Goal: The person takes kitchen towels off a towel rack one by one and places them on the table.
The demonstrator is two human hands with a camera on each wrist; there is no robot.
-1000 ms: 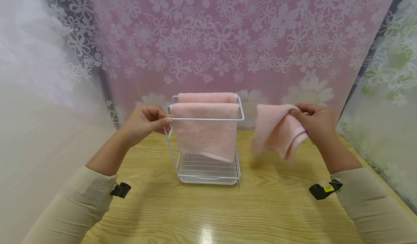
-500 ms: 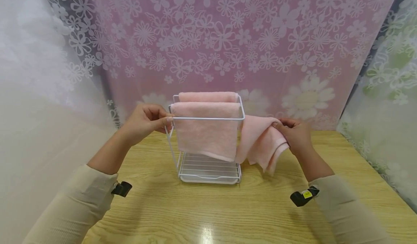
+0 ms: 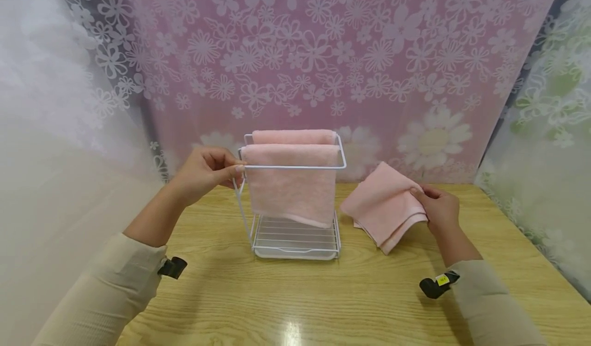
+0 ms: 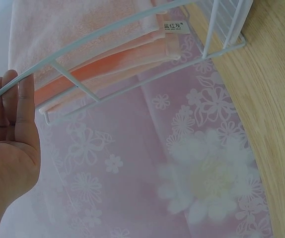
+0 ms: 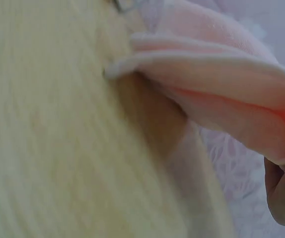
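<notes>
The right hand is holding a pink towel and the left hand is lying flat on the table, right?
Not quite: the left hand isn't on the table. The head view shows it gripping the white rack near its top corner. The right hand does hold a pink towel.

Your left hand (image 3: 208, 175) holds the upright white wire rack (image 3: 295, 167); your right hand (image 3: 442, 210) pinches a folded pink cloth (image 3: 384, 199) near it.

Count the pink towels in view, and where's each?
3: one pink towel in the right hand, a rear towel and a front towel draped on the white wire rack. Overlapping folds may hide more.
</notes>
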